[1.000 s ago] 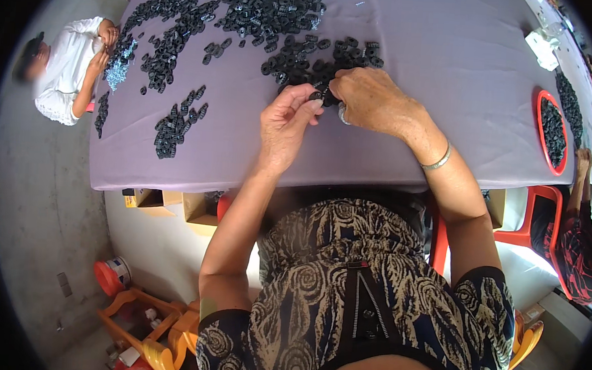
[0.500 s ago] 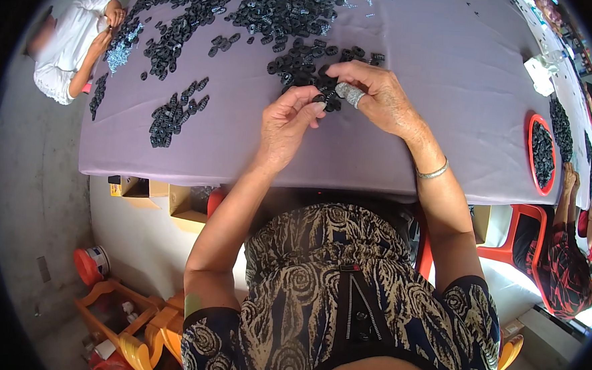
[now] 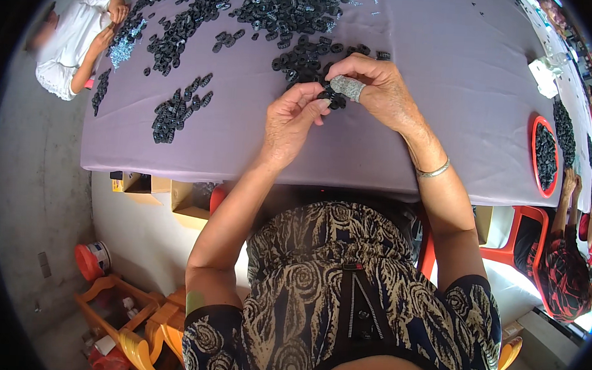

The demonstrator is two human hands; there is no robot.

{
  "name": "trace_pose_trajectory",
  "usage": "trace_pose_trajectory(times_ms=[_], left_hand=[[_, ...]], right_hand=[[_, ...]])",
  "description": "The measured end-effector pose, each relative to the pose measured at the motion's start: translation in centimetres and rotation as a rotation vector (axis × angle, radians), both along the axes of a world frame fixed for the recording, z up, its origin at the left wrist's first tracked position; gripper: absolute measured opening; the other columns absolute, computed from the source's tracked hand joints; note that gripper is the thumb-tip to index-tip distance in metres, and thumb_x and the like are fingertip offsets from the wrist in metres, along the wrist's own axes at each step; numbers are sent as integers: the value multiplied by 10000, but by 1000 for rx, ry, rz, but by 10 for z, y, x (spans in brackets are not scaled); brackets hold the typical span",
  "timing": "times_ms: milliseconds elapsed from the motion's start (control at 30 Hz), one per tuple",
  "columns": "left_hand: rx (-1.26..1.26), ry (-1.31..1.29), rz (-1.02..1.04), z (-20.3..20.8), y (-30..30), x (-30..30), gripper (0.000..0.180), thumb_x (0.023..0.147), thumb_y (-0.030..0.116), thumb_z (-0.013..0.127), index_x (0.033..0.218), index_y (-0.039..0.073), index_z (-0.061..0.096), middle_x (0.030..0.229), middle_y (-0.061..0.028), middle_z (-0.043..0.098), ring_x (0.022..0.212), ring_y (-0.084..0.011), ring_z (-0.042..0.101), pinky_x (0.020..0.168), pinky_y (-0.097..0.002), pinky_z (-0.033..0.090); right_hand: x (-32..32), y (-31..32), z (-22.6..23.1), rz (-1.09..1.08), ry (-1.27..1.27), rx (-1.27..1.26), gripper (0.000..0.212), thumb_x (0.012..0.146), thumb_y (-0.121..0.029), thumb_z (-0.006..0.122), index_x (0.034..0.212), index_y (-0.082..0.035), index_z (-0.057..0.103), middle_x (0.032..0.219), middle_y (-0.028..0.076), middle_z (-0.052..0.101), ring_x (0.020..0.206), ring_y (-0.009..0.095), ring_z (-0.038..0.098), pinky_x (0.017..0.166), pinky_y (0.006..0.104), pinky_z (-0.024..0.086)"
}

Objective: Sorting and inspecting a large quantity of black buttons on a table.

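Note:
Over the near middle of the purple-grey cloth, my two hands meet at their fingertips. Thumb and forefinger of my left hand point(image 3: 288, 125) pinch a small black ring-like plastic part, mostly covered by the fingers. My right hand point(image 3: 381, 92) is closed just to its right, a grey wrap point(image 3: 347, 87) round one finger. Whatever its fingertips grip is hidden. Right behind and beneath the hands lies a loose heap of similar black parts point(image 3: 301, 59). A small cluster of black parts point(image 3: 172, 117) sits farther left.
Large heaps of black parts point(image 3: 278, 13) cover the far table, with light-blue small pieces point(image 3: 122, 52) near a person in white point(image 3: 72, 46). At right stands a red basket point(image 3: 533, 160) of black parts. Another person's arm point(image 3: 568, 192) reaches in beyond it. A red chair point(image 3: 506, 253) stands below the table edge.
My right hand has shifted slightly left and turned, its wrapped finger now closer to the left fingertips. The left hand keeps its pinch nearly in place.

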State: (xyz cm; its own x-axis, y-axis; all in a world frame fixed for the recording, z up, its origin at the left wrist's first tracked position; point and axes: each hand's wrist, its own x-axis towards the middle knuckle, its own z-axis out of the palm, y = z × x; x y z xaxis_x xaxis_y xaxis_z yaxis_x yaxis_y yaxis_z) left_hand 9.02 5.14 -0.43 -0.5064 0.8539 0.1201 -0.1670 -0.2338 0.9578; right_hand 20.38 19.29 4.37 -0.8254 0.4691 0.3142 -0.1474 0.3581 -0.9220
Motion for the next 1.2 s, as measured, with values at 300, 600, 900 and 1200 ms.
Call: trace_pose_trajectory(times_ms=[300,600,900,1200], left_hand=[[12,8,-4,0,1,0,218,889,-27,605,1106,-3,606,957,-44,651,771,-99,609,619,-224,483],[-8,10,15,1,0,0,240,894,17,629,1132,-16,606,941,-65,658,739,-105,608,645,-228,495],[-21,30,27,0,0,0,223,895,2,619,1116,-23,611,964,-62,657,736,-95,601,653,-218,494],[-55,44,57,1,0,3,173,882,-50,598,1052,-30,619,922,-39,634,737,-95,603,605,-216,484]], right_hand=[[-2,-6,-5,-54,-102,-70,74,828,-30,663,886,-53,701,717,-17,645,663,27,543,578,212,463],[-2,-6,-8,-46,-65,-52,61,827,-54,681,885,-52,699,684,-7,646,639,39,558,564,214,463],[-1,-12,-7,-67,-101,9,66,818,-67,691,856,-26,656,698,40,670,651,70,604,589,245,500],[1,-13,3,-60,-181,146,129,790,-81,714,814,-18,604,645,50,623,589,86,545,547,271,462]])
